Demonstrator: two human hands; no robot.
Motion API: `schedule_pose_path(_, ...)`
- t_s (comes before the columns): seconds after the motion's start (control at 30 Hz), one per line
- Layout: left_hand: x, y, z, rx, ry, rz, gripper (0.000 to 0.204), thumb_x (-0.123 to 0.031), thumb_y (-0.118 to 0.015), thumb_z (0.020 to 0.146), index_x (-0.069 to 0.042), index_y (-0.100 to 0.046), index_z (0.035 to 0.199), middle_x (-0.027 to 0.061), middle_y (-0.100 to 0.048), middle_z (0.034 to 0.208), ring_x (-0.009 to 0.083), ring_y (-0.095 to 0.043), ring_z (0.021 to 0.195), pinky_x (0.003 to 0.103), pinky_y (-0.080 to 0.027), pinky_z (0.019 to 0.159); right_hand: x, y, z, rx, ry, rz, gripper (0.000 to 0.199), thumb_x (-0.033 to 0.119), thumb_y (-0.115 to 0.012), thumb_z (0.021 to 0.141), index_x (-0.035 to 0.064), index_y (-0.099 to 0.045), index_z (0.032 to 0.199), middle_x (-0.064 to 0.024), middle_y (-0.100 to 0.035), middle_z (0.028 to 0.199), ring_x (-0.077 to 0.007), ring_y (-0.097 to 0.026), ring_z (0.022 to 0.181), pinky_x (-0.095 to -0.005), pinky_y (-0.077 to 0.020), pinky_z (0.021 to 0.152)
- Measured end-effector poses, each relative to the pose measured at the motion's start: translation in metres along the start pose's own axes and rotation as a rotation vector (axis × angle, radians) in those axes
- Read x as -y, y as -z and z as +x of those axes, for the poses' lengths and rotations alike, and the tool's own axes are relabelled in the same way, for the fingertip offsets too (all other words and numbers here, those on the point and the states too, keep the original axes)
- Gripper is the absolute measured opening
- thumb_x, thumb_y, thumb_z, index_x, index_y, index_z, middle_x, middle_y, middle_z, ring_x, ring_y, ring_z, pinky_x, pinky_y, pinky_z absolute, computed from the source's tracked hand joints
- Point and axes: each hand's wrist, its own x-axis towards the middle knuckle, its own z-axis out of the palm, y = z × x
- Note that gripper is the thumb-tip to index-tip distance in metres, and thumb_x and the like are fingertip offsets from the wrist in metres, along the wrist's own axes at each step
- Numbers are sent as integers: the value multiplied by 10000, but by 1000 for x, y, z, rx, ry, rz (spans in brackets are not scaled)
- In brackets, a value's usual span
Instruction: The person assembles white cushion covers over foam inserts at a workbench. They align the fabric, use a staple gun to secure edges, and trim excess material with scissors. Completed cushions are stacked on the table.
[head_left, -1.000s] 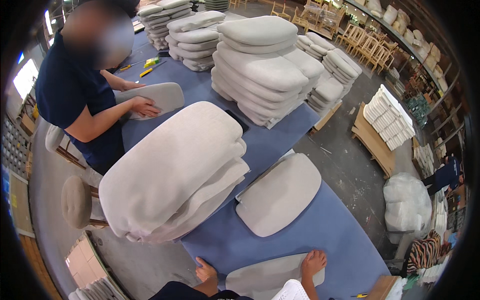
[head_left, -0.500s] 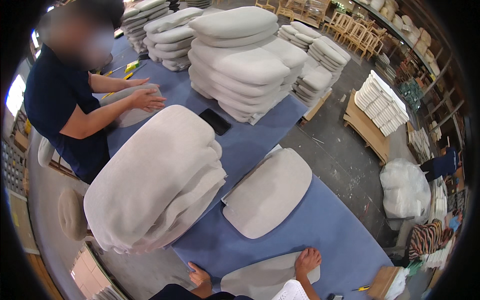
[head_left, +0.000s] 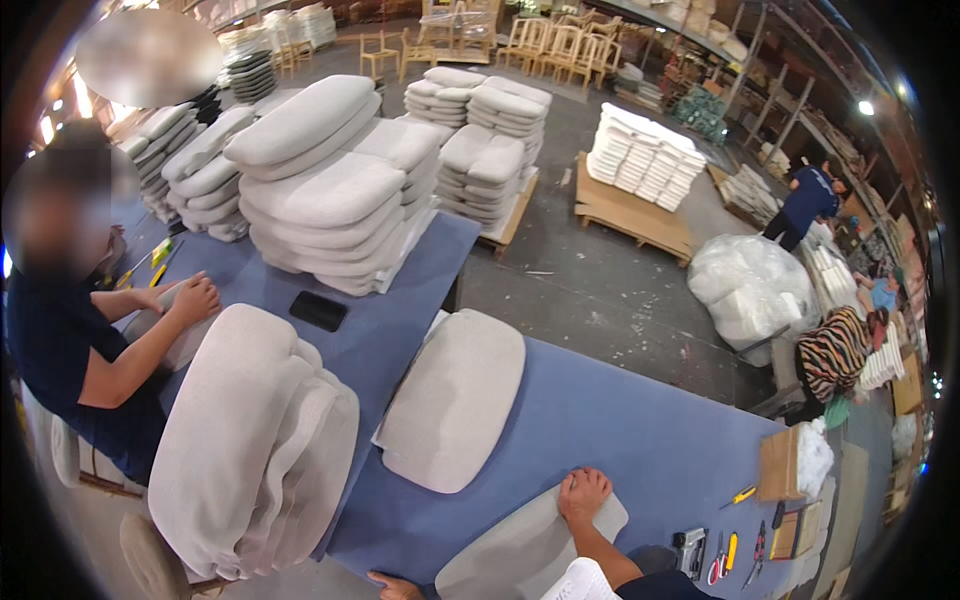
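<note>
A flat, grey, rounded seat cushion (head_left: 520, 555) lies on the blue table at the lower edge of the view, close to me. My right hand (head_left: 585, 495) is closed at its far edge, fingers bent and held together over the rim. By the cushion's left end, my left hand (head_left: 395, 587) shows only in part; the lower edge cuts it off and most of its fingers are hidden. Ahead of the hands, another grey cushion (head_left: 455, 400) lies flat. To the left rises a tall pile of grey cushions (head_left: 250, 430) with loose, wrinkled fabric sides.
At the right lie a stapler (head_left: 689, 552), scissors (head_left: 716, 566), a yellow cutter (head_left: 742, 495) and pliers (head_left: 760, 543), near a cardboard box (head_left: 780, 465). A black phone (head_left: 318, 311) and cushion stacks (head_left: 320, 190) are on the far table. A co-worker (head_left: 70, 330) handles a cushion at left.
The view has swung to the right, bringing the tools at the right into sight. My left hand sits lower and is more cut off; my right hand stays on the cushion's far edge.
</note>
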Motion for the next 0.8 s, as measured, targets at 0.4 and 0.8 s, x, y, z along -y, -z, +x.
schedule_pose_path(0.4, 18, 9, 3, 82, -165, -73, 829, -666, -530, 955, 133, -693, 1103, 354, -689, 1079, 527, -641, 1050, 563, -490, 935, -10, 3, 2, -2, 61, 174, 261, 324, -634, 888, 134, -779, 991, -94, -678, 1209, -299, -531, 1239, -495, -320, 1094)
schedule_pose_path(0.8, 13, 27, -13, 128, -392, -121, 796, -644, -567, 944, 126, -695, 1103, 349, -693, 1072, 526, -645, 1040, 561, -496, 927, -142, 82, -89, 235, 127, 491, 386, 276, -721, 829, 131, -736, 1186, -202, -606, 1419, -390, -603, 1262, -485, -461, 1097)
